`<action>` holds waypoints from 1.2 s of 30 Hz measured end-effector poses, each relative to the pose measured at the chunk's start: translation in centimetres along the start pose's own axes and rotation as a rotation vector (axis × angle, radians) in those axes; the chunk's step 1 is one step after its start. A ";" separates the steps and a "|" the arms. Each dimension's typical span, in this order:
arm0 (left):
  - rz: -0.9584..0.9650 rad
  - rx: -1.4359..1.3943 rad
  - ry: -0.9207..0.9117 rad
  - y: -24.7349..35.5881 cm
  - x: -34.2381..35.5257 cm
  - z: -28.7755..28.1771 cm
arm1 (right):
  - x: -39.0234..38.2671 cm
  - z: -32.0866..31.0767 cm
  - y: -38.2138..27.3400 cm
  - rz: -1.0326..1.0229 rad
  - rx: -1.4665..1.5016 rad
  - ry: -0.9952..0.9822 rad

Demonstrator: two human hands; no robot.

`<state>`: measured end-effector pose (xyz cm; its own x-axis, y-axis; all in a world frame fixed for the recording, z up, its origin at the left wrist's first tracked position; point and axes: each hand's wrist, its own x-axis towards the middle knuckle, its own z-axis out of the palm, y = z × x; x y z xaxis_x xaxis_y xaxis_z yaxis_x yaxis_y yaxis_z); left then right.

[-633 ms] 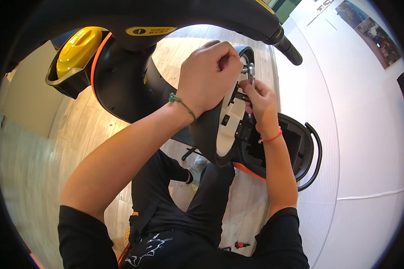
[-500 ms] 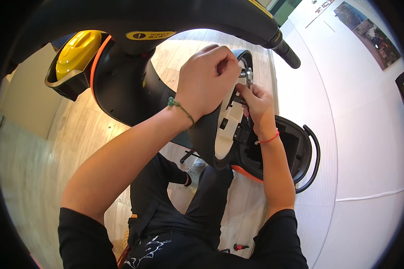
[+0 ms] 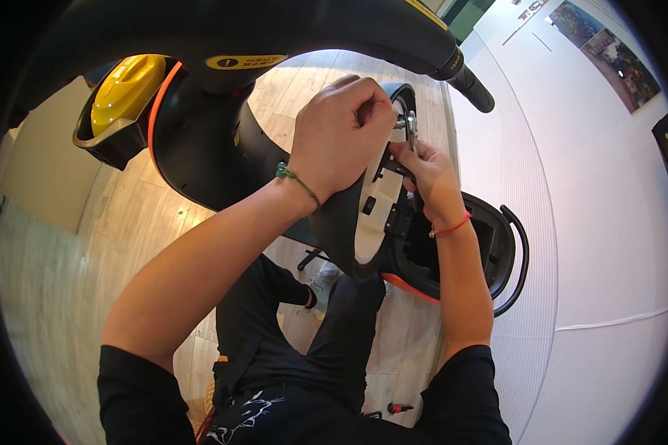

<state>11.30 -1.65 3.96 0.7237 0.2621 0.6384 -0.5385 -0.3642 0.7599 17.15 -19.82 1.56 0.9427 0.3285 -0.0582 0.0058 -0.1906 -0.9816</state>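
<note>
A black scooter seat point(image 3: 332, 233) is tipped up, its pale underside point(image 3: 378, 204) turned to the right. My left hand point(image 3: 341, 130) is closed at the far end of this underside, thumb and forefinger pinched beside a short metal piece; what they hold is hidden. My right hand point(image 3: 430, 174) grips a wrench point(image 3: 412, 130) with a silver head, which meets that metal piece near my left fingertips. Part of the wrench's handle is covered by my right fingers. Below the right wrist lies the open black storage compartment point(image 3: 490, 237) under the seat.
The scooter's black handlebar point(image 3: 334, 30) spans the top, its grip point(image 3: 471, 89) at the right. A yellow helmet-like thing point(image 3: 130, 89) sits in a black front basket point(image 3: 111, 152). A black rear rail point(image 3: 523, 259) rounds the compartment. A red-and-black tool point(image 3: 399, 409) lies on the wooden floor.
My right hand and forearm have shifted slightly to the right, turning the wrench a little. The left hand stays nearly in place.
</note>
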 end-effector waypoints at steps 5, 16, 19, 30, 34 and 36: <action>0.008 0.014 0.008 0.0 0.1 0.1 | 0.2 -1.0 -1.0 0.041 -0.056 -0.065; 0.010 -0.031 0.010 -0.2 0.0 0.3 | 0.5 -1.4 -1.6 0.110 -0.075 -0.089; -0.051 -0.002 -0.003 0.0 0.0 -0.1 | 0.3 -0.9 -1.6 0.084 -0.034 -0.094; -0.038 0.009 -0.002 0.0 0.0 0.0 | -0.1 -0.5 -2.5 0.109 -0.064 -0.030; -0.011 -0.041 0.006 -0.1 -0.1 0.2 | 0.6 -1.3 -1.7 0.112 -0.103 -0.091; -0.006 -0.029 0.004 0.1 0.0 0.2 | 0.6 -1.7 -1.5 0.036 -0.108 -0.124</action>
<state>11.31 -1.82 3.97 0.7254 0.2679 0.6340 -0.5460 -0.3369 0.7671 18.30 -20.90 3.27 0.8946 0.4299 -0.1219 0.0147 -0.3010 -0.9535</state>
